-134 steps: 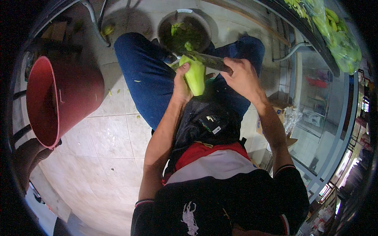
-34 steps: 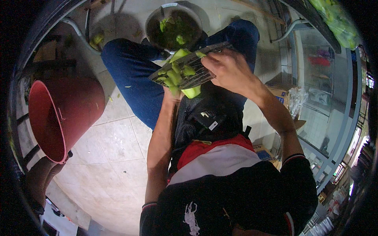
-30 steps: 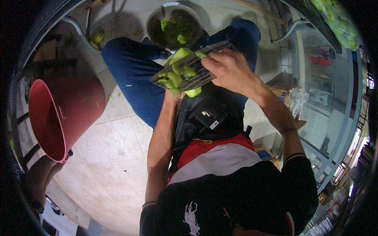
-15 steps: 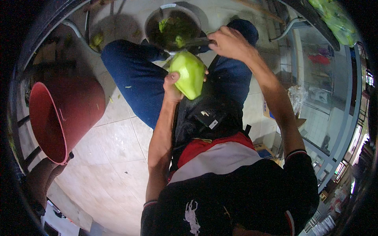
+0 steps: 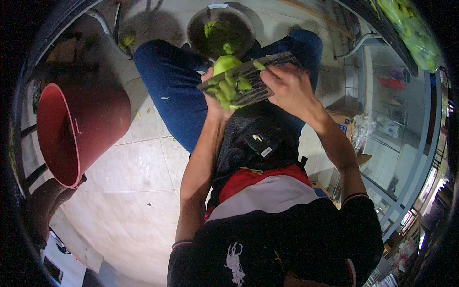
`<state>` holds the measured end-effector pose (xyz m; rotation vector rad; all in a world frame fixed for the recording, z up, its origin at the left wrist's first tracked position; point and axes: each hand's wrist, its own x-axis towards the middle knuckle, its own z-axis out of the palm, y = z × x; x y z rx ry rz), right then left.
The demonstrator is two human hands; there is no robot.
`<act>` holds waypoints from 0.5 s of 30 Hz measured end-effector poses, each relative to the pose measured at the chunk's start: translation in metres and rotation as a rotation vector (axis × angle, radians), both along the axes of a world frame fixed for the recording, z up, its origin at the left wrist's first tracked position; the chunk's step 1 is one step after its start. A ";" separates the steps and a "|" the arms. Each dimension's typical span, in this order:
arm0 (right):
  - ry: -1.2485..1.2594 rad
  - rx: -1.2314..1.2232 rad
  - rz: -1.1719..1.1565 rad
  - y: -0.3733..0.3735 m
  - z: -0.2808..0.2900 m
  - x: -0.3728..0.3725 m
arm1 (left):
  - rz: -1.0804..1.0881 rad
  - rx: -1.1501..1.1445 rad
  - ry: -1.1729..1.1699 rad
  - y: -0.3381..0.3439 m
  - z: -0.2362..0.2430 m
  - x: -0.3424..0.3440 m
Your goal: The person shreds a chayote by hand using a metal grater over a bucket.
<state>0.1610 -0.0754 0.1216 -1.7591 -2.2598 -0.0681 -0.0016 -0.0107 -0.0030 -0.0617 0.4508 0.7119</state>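
Note:
My left hand [image 5: 216, 106] grips a peeled pale-green fruit [image 5: 224, 62], much of it hidden behind a wide, dark blade [image 5: 253, 94]. My right hand [image 5: 290, 92] is closed on the blade, which lies tilted across the fruit with several slivers of green flesh [image 5: 227, 86] on its flat face. Motion blurs the blade and fingers a little. Just beyond my hands, between my bent knees, stands a round basin [image 5: 245, 29] holding dark contents and green scraps.
A red bucket [image 5: 98, 119] stands at left beside a metal frame. A bagged bunch of green produce [image 5: 416, 45] sits at upper right above a curved metal leg. At right are cardboard [image 5: 342, 122], crumpled plastic and a glass-panelled cabinet [image 5: 397, 143]. Scraps litter the tiled floor.
Half a second ago the blade was raised clear beyond the fruit; my right hand has brought it down toward me, across the fruit, covering most of it. The view shifted slightly.

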 end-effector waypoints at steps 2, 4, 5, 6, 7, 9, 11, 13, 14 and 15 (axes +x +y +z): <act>-0.033 -0.028 0.018 0.000 -0.009 -0.003 | -0.033 0.028 -0.073 0.002 -0.005 -0.001; -0.042 -0.041 0.044 0.003 -0.014 -0.004 | -0.027 0.031 0.001 0.002 -0.008 -0.002; -0.033 -0.040 0.062 0.005 -0.014 -0.004 | -0.027 0.032 0.014 0.002 -0.009 -0.001; -0.024 -0.039 0.079 0.005 -0.015 -0.003 | -0.027 0.033 0.026 0.003 -0.010 0.000; -0.020 -0.045 0.089 0.005 -0.018 -0.003 | -0.008 0.037 0.036 0.004 -0.011 0.000; -0.011 -0.056 0.108 0.004 -0.023 -0.002 | 0.031 0.047 0.058 0.005 -0.013 0.000; -0.008 -0.059 0.106 0.004 -0.022 -0.004 | 0.036 0.045 0.057 0.005 -0.011 -0.001; -0.005 -0.064 0.104 0.003 -0.023 -0.004 | 0.034 0.039 0.050 0.005 -0.009 -0.001; -0.004 -0.067 0.103 0.003 -0.024 -0.003 | 0.028 0.033 0.044 0.005 -0.007 -0.001; -0.003 -0.071 0.102 0.003 -0.024 -0.003 | 0.022 0.027 0.038 0.005 -0.005 0.000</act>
